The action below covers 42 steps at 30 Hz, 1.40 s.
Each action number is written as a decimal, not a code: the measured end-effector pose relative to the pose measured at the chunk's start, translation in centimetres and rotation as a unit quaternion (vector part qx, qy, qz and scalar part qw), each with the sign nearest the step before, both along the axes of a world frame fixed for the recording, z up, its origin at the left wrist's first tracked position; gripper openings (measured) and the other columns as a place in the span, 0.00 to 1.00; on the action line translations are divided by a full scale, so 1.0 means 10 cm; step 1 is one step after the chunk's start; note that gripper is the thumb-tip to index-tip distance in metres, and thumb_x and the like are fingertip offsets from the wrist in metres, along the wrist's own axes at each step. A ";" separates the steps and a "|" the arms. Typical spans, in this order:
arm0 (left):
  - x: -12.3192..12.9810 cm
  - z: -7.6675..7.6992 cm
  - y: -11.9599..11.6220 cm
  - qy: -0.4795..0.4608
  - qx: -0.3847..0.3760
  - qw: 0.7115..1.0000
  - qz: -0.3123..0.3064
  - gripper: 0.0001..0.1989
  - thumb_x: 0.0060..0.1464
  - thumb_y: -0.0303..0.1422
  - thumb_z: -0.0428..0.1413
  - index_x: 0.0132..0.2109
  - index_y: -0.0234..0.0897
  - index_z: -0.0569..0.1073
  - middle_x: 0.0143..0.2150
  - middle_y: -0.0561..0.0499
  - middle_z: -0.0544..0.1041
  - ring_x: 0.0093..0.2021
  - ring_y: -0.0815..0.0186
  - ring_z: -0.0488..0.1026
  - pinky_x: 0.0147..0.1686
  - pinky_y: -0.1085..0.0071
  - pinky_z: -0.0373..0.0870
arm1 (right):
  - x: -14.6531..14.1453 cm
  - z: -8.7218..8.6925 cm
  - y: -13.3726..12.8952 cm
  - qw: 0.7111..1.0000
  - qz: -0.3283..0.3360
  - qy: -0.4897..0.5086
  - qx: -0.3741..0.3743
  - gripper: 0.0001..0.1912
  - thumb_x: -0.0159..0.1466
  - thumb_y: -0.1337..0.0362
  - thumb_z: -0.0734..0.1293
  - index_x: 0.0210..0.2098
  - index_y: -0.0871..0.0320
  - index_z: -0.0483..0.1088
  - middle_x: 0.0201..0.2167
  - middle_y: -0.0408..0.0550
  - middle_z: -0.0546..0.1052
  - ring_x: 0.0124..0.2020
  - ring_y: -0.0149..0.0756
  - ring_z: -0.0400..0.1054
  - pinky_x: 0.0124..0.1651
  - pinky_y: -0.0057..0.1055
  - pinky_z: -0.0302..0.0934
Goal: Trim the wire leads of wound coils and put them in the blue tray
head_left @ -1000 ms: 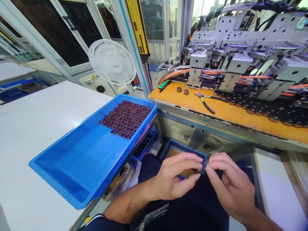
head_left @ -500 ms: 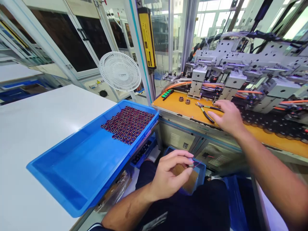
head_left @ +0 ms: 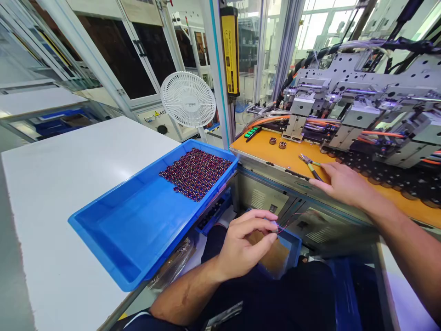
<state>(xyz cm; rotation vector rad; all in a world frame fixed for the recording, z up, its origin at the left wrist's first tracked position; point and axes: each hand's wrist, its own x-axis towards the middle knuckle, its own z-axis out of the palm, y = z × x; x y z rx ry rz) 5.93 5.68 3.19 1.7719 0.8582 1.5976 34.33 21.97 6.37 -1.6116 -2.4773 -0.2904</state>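
Observation:
In front of my lap, my left hand (head_left: 246,241) pinches a small grey part (head_left: 274,225) between thumb and fingertips. Thin reddish wires (head_left: 284,225) trail from it to the right; most of the part is covered by my fingers. My right hand (head_left: 344,184) is closed around the handles of a pair of pliers (head_left: 313,169) on the orange bench top (head_left: 265,149). The jaws point away to the left, and the handle ends are hidden under the hand. Two small round brown parts (head_left: 277,143) sit left of the pliers.
A blue tray (head_left: 113,243) with many small dark round parts (head_left: 200,174) stands on the white table (head_left: 79,161) at left. Machine fixtures (head_left: 358,115) line the bench's back, near a row of black round pieces (head_left: 396,181). A white fan (head_left: 188,99) stands beyond the tray.
My right hand has closed on the pliers, whose handles are drawn nearer together and shifted slightly right. My left hand keeps its pinch. The view has turned a little left.

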 end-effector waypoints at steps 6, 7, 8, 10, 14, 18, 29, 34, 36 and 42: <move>0.03 0.00 -0.01 -0.023 -0.003 1.000 -0.004 0.06 0.50 0.21 0.61 0.37 0.32 0.79 0.41 0.41 0.81 0.37 0.68 0.79 0.34 0.75 0.77 | 0.10 -0.16 -0.94 0.995 0.061 0.076 0.032 0.23 0.66 0.57 0.55 0.57 0.61 0.61 0.47 0.66 0.68 0.47 0.62 0.67 0.50 0.55 0.65; 0.03 0.00 -0.02 -0.025 -0.006 1.000 -0.006 0.07 0.49 0.21 0.61 0.37 0.32 0.79 0.41 0.40 0.80 0.37 0.68 0.79 0.34 0.75 0.77 | 0.08 -0.24 -1.14 0.992 0.066 0.102 0.030 0.23 0.68 0.58 0.55 0.59 0.59 0.58 0.48 0.64 0.68 0.47 0.58 0.68 0.50 0.50 0.67; 0.04 0.01 -0.03 -0.028 -0.010 1.000 -0.011 0.07 0.49 0.21 0.61 0.37 0.31 0.78 0.41 0.40 0.80 0.37 0.68 0.78 0.34 0.76 0.77 | 0.05 -0.33 -1.34 0.989 0.072 0.130 0.026 0.21 0.69 0.59 0.56 0.60 0.57 0.56 0.47 0.61 0.69 0.45 0.53 0.70 0.45 0.44 0.70; 0.05 0.01 -0.04 -0.031 -0.016 0.999 -0.025 0.07 0.50 0.21 0.61 0.37 0.31 0.78 0.41 0.40 0.80 0.37 0.68 0.78 0.34 0.76 0.77 | -0.02 -0.52 -1.74 0.968 0.076 0.232 -0.049 0.18 0.70 0.57 0.60 0.58 0.54 0.58 0.45 0.55 0.71 0.41 0.45 0.73 0.42 0.35 0.72; 0.09 0.02 -0.06 -0.031 -0.023 0.998 -0.054 0.07 0.50 0.21 0.61 0.38 0.32 0.78 0.42 0.41 0.80 0.37 0.69 0.77 0.34 0.77 0.76 | -0.18 -0.78 -2.34 0.833 0.068 0.465 -0.292 0.23 0.72 0.60 0.62 0.64 0.46 0.55 0.45 0.48 0.74 0.43 0.34 0.75 0.47 0.24 0.71; 0.15 0.02 -0.07 -0.019 -0.028 0.997 -0.073 0.09 0.50 0.21 0.61 0.40 0.33 0.78 0.43 0.41 0.80 0.38 0.69 0.77 0.35 0.76 0.76 | -0.26 -0.82 -2.50 0.707 0.110 0.584 -0.383 0.26 0.73 0.60 0.62 0.67 0.40 0.54 0.55 0.49 0.72 0.53 0.38 0.71 0.60 0.32 0.63; 0.18 0.05 -0.09 -0.016 -0.041 0.995 -0.085 0.07 0.50 0.21 0.62 0.39 0.30 0.79 0.42 0.39 0.80 0.36 0.68 0.78 0.34 0.74 0.78 | -0.29 -0.74 -2.42 0.699 0.126 0.575 -0.405 0.29 0.71 0.65 0.63 0.67 0.36 0.55 0.57 0.47 0.70 0.56 0.40 0.68 0.62 0.37 0.61; 0.20 0.04 -0.08 -0.005 -0.040 0.996 -0.076 0.06 0.50 0.22 0.62 0.38 0.30 0.79 0.41 0.39 0.80 0.37 0.66 0.79 0.35 0.73 0.78 | -0.32 -0.72 -2.40 0.699 0.130 0.588 -0.385 0.27 0.72 0.64 0.63 0.66 0.34 0.56 0.49 0.46 0.73 0.44 0.33 0.72 0.52 0.29 0.69; 0.21 0.04 -0.07 -0.005 -0.040 0.996 -0.076 0.06 0.50 0.23 0.62 0.38 0.30 0.78 0.41 0.39 0.80 0.37 0.66 0.79 0.35 0.73 0.78 | -0.32 -0.72 -2.40 0.702 0.133 0.589 -0.377 0.27 0.72 0.65 0.63 0.66 0.35 0.56 0.47 0.46 0.73 0.41 0.32 0.72 0.50 0.28 0.69; 0.22 0.05 -0.06 0.005 -0.034 0.997 -0.071 0.05 0.51 0.24 0.62 0.38 0.31 0.78 0.41 0.40 0.80 0.37 0.66 0.79 0.35 0.73 0.79 | -0.33 -0.73 -2.40 0.695 0.127 0.605 -0.367 0.26 0.71 0.66 0.63 0.65 0.38 0.60 0.45 0.48 0.74 0.39 0.34 0.72 0.47 0.30 0.71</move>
